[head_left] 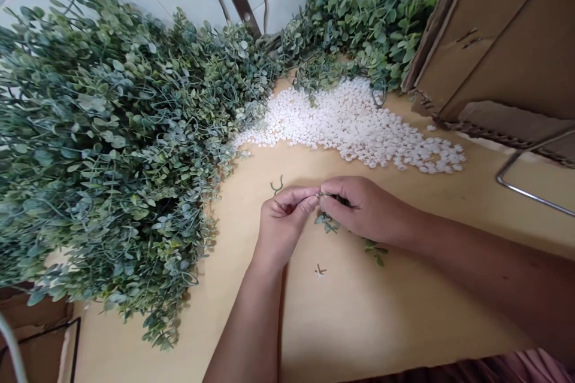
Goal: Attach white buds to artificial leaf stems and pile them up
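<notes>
Over the middle of the table, my left hand (pixel 284 215) and my right hand (pixel 354 206) meet at the fingertips. Both pinch the thin green stem of an artificial leaf sprig (pixel 327 222). Its leaves hang below my right fingers, and more leaves (pixel 375 251) show beneath my right wrist. A curled green stem end (pixel 277 185) sticks out behind my left hand. What exactly lies between the fingertips is too small to make out. A small brown forked piece with a white tip (pixel 320 270) lies on the table between my forearms.
A big heap of artificial greenery (pixel 135 131) covers the left side, with more foliage (pixel 368 12) at the back. Many small white pieces (pixel 341 122) are spread beyond my hands. A cardboard box (pixel 503 36) and a bent metal rod (pixel 534 191) are at right.
</notes>
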A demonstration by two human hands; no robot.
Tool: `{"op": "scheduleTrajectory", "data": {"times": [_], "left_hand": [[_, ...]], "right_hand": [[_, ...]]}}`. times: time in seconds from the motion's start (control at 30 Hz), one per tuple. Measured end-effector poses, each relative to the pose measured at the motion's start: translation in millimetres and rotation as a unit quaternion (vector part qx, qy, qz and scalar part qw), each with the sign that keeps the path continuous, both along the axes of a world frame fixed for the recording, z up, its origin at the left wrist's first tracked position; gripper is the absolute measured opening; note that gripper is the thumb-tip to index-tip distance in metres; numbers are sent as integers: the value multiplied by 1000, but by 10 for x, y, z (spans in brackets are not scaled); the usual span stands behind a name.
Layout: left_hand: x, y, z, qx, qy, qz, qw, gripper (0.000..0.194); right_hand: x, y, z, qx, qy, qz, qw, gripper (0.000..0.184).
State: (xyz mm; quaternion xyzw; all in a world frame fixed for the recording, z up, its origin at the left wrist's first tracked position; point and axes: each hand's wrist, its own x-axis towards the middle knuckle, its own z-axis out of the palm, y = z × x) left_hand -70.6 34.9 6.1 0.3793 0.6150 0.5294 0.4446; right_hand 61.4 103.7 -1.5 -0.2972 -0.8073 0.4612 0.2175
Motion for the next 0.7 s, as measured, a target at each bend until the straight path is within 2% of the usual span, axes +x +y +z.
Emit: {"op": "scheduleTrajectory", "data": {"times": [0.1,0.2,0.3,0.4,0.47,0.57,0.63,0.7], "left_hand": [[-51,-55,55,44,49,-14,998,26],[-115,-111,114,86,151,-62,983,32],[-101,-124,104,115,252,-86,957,30],[2,-97,47,131,294,-67,944,13],[82,-74,27,126,288,-51,948,4],[149,-53,40,101,246,-47,963,12],[143,-48,48,87,198,-40,975,13],[102,-45,36,66,119,-22,991,15]], "right_hand": [[-12,20,-1,-42,21,-18,999,25],[-14,31,-16,-60,21,-39,997,28],[-6,40,-37,-51,37,-67,996,29],[1,48,-51,-42,53,-86,994,29],[2,51,-51,-39,62,-94,993,30],[11,64,-25,-49,78,-102,991,30],[38,88,25,-92,98,-81,988,31],[91,122,99,-169,124,-18,978,34]]}}
